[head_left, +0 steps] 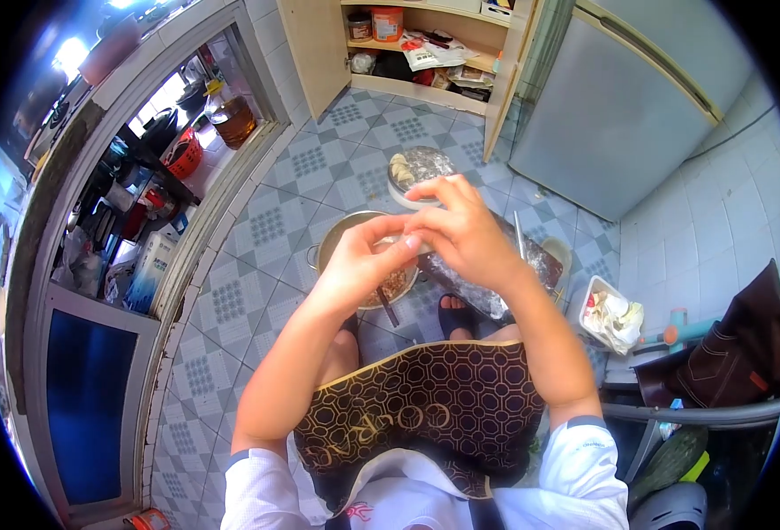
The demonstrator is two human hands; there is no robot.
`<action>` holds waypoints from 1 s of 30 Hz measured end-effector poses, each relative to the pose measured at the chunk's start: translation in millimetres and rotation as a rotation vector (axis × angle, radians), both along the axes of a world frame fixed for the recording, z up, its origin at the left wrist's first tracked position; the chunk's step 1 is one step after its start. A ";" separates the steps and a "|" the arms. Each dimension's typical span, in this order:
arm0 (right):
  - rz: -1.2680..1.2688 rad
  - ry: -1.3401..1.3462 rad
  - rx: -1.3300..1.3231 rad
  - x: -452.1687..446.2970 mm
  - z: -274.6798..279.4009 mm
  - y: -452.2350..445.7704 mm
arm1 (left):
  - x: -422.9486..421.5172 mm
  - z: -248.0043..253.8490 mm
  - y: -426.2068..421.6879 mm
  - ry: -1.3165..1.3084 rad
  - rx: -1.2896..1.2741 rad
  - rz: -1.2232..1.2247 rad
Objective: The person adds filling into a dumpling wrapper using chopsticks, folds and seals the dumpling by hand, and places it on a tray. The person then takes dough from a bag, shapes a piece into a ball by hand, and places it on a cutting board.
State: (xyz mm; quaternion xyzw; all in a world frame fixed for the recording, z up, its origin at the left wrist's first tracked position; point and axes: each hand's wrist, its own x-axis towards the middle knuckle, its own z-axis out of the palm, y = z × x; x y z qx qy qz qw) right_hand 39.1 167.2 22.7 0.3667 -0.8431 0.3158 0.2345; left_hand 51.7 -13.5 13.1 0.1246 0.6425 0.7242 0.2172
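My left hand (pixel 361 262) and my right hand (pixel 467 231) meet in front of me, fingers pinched together around a pale dumpling (pixel 396 239) that they mostly hide. Below the left hand stands a wide metal pot (pixel 325 249) with minced filling (pixel 395 284) in it and a dark utensil handle (pixel 388 309) leaning out. A dark, floured board (pixel 482 293) lies under my right hand, with a light stick-like tool (pixel 520 234) by its far edge. Just beyond my hands, a round floured tray (pixel 430 162) carries several folded dumplings (pixel 399 170) at its left side.
A small bowl (pixel 559 253) sits right of the board. Further right are a white waste bin (pixel 609 315) and a pipe (pixel 692 332). An open cupboard (pixel 425 49) and a refrigerator (pixel 615 106) stand ahead. A doorway holds an oil jug (pixel 230 119) on its ledge.
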 end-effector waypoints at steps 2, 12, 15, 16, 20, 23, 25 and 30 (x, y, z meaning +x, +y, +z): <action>0.012 -0.128 -0.113 -0.5 -3.2 -2.9 | 0.7 -3.7 3.3 -0.053 0.050 0.042; -0.124 -0.284 -0.339 9.1 2.4 10.3 | -1.9 -2.3 2.9 -0.102 0.171 0.240; -0.171 -0.242 -0.225 14.4 7.8 7.6 | -0.4 0.4 6.6 -0.038 0.175 0.284; -0.183 -0.227 -0.206 14.5 8.5 6.6 | 0.4 2.1 8.0 -0.005 0.168 0.303; -0.200 -0.218 -0.193 13.9 8.7 2.9 | 3.7 3.6 11.7 0.044 0.147 0.335; -0.129 -0.219 -0.253 10.9 7.1 1.2 | 4.5 3.5 12.8 0.068 0.149 0.370; -0.099 -0.176 -0.245 9.1 7.8 0.9 | 5.1 4.8 12.4 0.041 0.144 0.410; -0.062 -0.117 -0.236 7.8 7.7 -2.1 | 6.3 3.6 9.9 0.069 0.131 0.443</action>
